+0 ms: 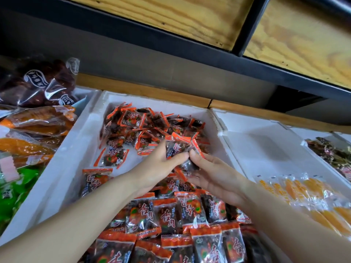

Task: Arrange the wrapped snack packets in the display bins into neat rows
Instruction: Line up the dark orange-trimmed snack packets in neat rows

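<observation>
At centre frame, foam bin (76,145): white, long, running from the lower edge up to the wooden ledge; it holds the orange-and-black wrapped snack packets.
Loose heap (142,126): packets jumbled at all angles in the upper end of the foam bin, some on edge, some face up.
Rows (171,215): packets in the lower end of the bin, lying face up, side by side and overlapping like tiles, down to the bottom of the frame.
Stray packets (114,156): one lies alone on the bare white floor left of centre, another just below it near the left forearm.
Bunch of packets (178,147): lifted just above the bin at mid-frame, between the heap and the rows, pressed between both hands.
Left hand (157,168): comes in from lower left, fingers curled round the far side of the bunch, thumb laid on its near side.
Right hand (214,175): comes in from lower right, palm up, fingers cupped under the bunch, thumb tip pinching it close to the left thumb.
Right-hand bin (266,141): white; its lower part holds clear-wrapped yellow sticks (303,188).
Far right bin (311,149): dark, leafy-looking snacks, partly cut off.
Left edge: orange packs (38,118), a bag of dark red fruit (38,82) above them, green packs (11,188) below.
Top of frame: underside of a wooden shelf (171,14) in a dark frame.
</observation>
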Tool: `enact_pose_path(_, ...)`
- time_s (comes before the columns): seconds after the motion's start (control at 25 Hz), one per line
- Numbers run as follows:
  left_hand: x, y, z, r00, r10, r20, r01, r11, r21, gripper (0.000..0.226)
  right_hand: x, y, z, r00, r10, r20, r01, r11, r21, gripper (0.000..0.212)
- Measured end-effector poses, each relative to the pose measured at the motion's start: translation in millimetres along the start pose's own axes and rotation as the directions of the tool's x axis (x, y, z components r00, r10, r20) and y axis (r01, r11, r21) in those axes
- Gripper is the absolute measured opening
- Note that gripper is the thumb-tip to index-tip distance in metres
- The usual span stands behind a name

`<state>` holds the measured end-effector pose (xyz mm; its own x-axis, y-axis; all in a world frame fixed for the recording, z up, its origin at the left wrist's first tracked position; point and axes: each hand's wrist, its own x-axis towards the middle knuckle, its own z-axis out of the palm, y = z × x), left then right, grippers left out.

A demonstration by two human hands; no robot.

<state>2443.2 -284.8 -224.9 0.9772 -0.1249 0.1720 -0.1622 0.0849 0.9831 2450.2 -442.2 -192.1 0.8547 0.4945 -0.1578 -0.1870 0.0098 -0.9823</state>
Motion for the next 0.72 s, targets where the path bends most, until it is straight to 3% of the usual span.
enact_pose_path(0.08, -3.5, 8.0, 13.9, 1.0, 0.017, 0.019, -0.018, 0.998, 0.065, 0.031, -7.8, -1.2, -6.6, 0.999, -0.044, -0.008, 0.044, 0.996, 0.072, 0.018)
enact_pose_path(0.24, 15.7, 17.0, 41.3, 0.997, -0.069, 0.043, 0.039, 0.87, 0.492, 0.076, -21.3, -6.2, -34.4, 0.986, -0.084, -0.143, 0.099, 0.99, 0.103, 0.027)
enact_pose_path(0.48, 81.3, -9.1, 58.4, 0.997, -0.021, 0.079, -0.013, 0.911, 0.413, 0.053, -27.5, -6.6, -96.2, 0.858, -0.211, -0.467, 0.223, 0.974, -0.031, 0.014)
enact_pose_path(0.6, 108.5, -34.2, 56.2, 0.993, -0.099, 0.07, 0.043, 0.824, 0.565, 0.057, -23.3, 4.1, -117.2, 0.79, -0.201, -0.58, 0.229, 0.973, -0.025, 0.017)
enact_pose_path(0.72, 120.2, -49.5, 62.2, 0.983, -0.153, 0.097, 0.044, 0.723, 0.689, 0.061, -16.4, 10.0, -123.7, 0.765, -0.166, -0.622, 0.264, 0.962, 0.069, 0.015)
